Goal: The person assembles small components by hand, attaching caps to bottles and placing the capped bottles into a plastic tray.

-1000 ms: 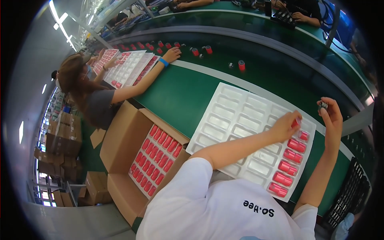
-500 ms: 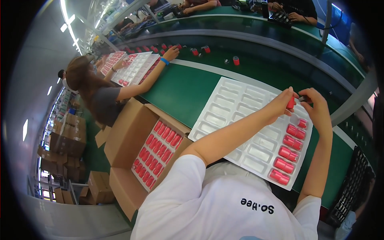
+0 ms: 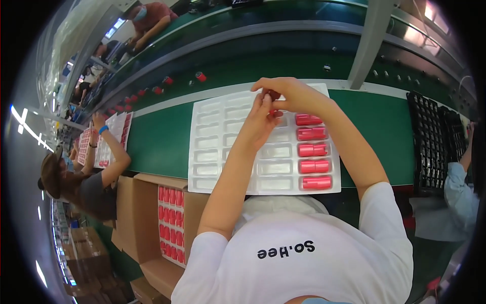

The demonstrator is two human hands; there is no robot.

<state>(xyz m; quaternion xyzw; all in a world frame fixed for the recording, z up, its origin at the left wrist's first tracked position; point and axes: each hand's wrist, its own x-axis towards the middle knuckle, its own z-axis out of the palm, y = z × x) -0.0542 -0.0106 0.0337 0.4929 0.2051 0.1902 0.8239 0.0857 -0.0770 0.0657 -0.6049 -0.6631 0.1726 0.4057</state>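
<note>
My left hand [image 3: 259,123] and my right hand [image 3: 292,95] meet over the far part of a white plastic tray [image 3: 196,157]. Both are closed, fingertips together around a small red cylinder [image 3: 273,95] that they mostly hide. Whether a smaller piece is with it, I cannot tell. Below my right forearm, the tray's right column holds several red cylinders [image 3: 315,166] lying on their sides in pockets. Bare white pockets show in the columns to the left. The tray lies on a green bench [image 3: 162,147] in front of me.
An open cardboard box [image 3: 136,218] at my left holds a tray of red cylinders [image 3: 171,223]. Beyond the bench, more red cylinders [image 3: 201,76] stand on a green belt. A grey post [image 3: 372,45] rises behind the tray. Black racks [image 3: 428,142] stand right; a co-worker [image 3: 83,175] works left.
My view has swung right. My hands, apart before with a red cylinder in the left and a small dark piece in the right, have come together. The co-worker's raised hand has shifted.
</note>
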